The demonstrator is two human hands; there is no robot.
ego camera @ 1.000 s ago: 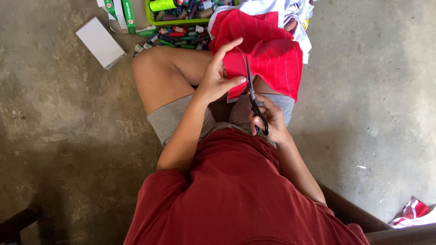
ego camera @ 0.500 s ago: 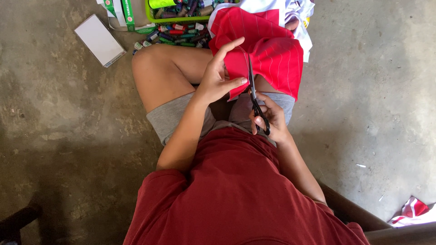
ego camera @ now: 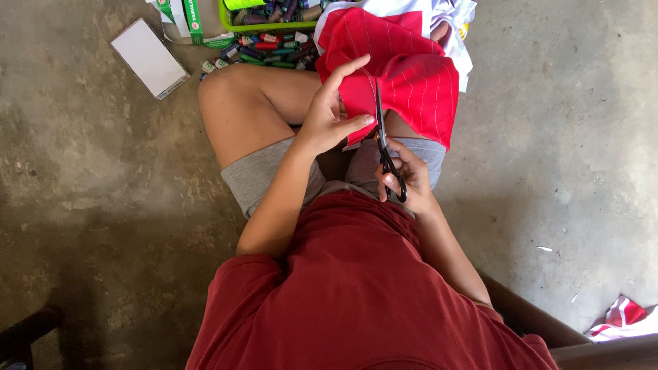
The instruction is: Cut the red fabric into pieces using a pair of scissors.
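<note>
Far left on the concrete lie a white box [ego camera: 149,58] and thread spools [ego camera: 264,51]. The left hand [ego camera: 332,113] pinches the red cloth [ego camera: 404,75] over the knees; the right hand [ego camera: 404,178] grips black scissors [ego camera: 382,137], blades in the cloth just right of the pinch.

Bare, stained concrete floor [ego camera: 89,205] in daylight, dark wooden seat edge [ego camera: 541,329] at lower right.

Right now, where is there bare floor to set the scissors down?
Bare concrete floor lies right of the red cloth, and more left of the knee, below the white box. It is crowded at the top, around the thread spools and green basket.
</note>
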